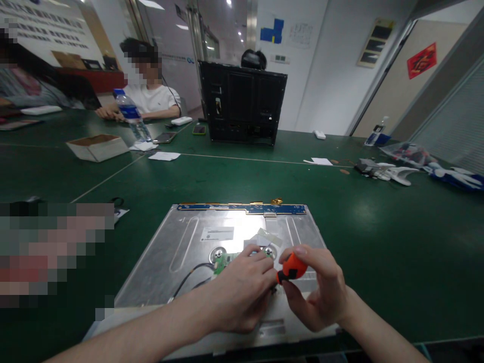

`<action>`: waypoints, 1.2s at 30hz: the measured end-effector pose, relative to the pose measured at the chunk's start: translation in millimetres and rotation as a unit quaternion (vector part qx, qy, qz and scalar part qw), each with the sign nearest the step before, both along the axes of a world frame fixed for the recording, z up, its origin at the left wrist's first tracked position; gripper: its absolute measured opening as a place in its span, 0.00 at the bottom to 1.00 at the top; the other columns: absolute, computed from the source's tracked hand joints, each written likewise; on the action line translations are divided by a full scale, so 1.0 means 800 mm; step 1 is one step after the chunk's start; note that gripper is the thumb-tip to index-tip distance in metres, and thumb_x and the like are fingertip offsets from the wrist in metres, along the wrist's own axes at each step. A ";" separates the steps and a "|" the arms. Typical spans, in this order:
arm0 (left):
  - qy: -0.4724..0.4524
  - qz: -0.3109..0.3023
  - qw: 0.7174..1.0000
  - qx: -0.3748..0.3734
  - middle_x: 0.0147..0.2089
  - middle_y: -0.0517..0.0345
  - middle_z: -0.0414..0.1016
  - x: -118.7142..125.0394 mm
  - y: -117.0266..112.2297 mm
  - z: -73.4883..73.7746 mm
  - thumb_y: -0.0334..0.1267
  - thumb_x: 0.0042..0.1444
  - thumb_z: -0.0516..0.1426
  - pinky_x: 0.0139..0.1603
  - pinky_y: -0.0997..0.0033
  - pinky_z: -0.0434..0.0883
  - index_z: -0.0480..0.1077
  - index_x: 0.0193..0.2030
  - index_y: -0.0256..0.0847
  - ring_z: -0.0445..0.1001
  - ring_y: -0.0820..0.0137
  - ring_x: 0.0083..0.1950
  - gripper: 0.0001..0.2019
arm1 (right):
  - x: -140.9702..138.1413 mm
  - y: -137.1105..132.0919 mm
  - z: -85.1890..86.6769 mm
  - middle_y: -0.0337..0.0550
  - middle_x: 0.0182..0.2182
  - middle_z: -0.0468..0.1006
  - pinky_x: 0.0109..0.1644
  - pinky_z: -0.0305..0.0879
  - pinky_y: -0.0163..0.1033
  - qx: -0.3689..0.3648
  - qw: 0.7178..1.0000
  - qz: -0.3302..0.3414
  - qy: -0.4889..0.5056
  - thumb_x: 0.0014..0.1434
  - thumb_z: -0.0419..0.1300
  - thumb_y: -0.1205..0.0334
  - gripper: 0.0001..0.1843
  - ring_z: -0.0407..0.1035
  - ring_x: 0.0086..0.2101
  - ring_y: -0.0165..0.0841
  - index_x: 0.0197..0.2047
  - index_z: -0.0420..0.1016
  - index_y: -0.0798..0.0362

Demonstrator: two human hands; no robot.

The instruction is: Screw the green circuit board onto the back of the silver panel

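A metal display panel (181,222) lies flat on the green table in front of me, with a blue circuit strip (242,208) along its far edge. A small green circuit board (224,262) sits on the panel, partly covered by my left hand (251,290). The fingers of that hand are curled close to the screwdriver; what they pinch is hidden. In my right hand (321,287), thumb and fingers grip a short screwdriver (295,267) with an orange and black handle. Its tip is out of sight behind my left hand. Dark cables (189,277) run from the board.
A black monitor housing (245,103) stands across the table (378,227). Left of it are a water bottle (132,116), a paper box (98,147) and a seated person (151,96). Gloves (459,176) and a plastic bag (408,154) lie at right.
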State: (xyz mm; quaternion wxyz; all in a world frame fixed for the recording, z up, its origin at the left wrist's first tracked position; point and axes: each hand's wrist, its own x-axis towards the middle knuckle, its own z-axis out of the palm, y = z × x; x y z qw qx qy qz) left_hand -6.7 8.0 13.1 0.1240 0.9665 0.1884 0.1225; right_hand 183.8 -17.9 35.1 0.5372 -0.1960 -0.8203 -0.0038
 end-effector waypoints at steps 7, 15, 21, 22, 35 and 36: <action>0.000 0.003 1.000 0.008 0.40 0.49 0.76 0.000 0.000 0.000 0.32 0.54 0.57 0.54 0.53 0.64 0.67 0.39 0.40 0.73 0.58 0.42 0.05 | -0.002 -0.002 -0.002 0.42 0.31 0.75 0.26 0.71 0.36 0.003 1.000 -0.028 0.001 0.57 0.53 0.75 0.33 0.72 0.27 0.33 0.66 0.55 0.61; 0.004 0.002 1.000 0.011 0.39 0.50 0.76 0.001 0.000 0.000 0.32 0.54 0.58 0.54 0.54 0.64 0.68 0.41 0.40 0.74 0.59 0.42 0.07 | -0.002 0.000 -0.002 0.37 0.29 0.74 0.23 0.67 0.37 0.014 0.999 -0.038 0.001 0.60 0.56 0.74 0.34 0.69 0.24 0.32 0.68 0.52 0.58; 0.001 -0.004 1.000 0.009 0.40 0.50 0.77 0.000 0.000 0.001 0.32 0.55 0.56 0.55 0.54 0.63 0.68 0.41 0.40 0.73 0.59 0.43 0.06 | -0.001 0.000 -0.001 0.38 0.28 0.73 0.23 0.67 0.37 0.006 1.000 -0.021 -0.006 0.61 0.54 0.73 0.32 0.70 0.25 0.33 0.67 0.53 0.59; 0.001 -0.003 1.000 0.008 0.41 0.50 0.77 0.000 0.000 0.001 0.32 0.55 0.56 0.55 0.54 0.63 0.68 0.41 0.40 0.73 0.59 0.43 0.06 | -0.001 -0.001 0.000 0.39 0.29 0.73 0.24 0.68 0.37 0.003 1.000 -0.014 -0.004 0.60 0.54 0.73 0.31 0.70 0.26 0.33 0.66 0.54 0.60; -0.005 -0.003 1.000 0.015 0.41 0.50 0.77 0.000 0.001 -0.004 0.33 0.55 0.57 0.56 0.54 0.63 0.68 0.41 0.40 0.73 0.58 0.43 0.06 | -0.002 0.000 -0.002 0.38 0.30 0.73 0.23 0.67 0.36 0.017 1.000 -0.024 0.010 0.58 0.55 0.76 0.34 0.69 0.25 0.31 0.67 0.53 0.59; -0.003 -0.002 1.000 0.015 0.40 0.50 0.77 0.000 0.001 -0.003 0.33 0.55 0.57 0.56 0.54 0.63 0.68 0.40 0.40 0.73 0.59 0.43 0.06 | -0.002 0.000 -0.002 0.38 0.30 0.74 0.24 0.67 0.36 0.017 1.000 -0.023 0.010 0.58 0.55 0.76 0.34 0.69 0.25 0.31 0.67 0.53 0.59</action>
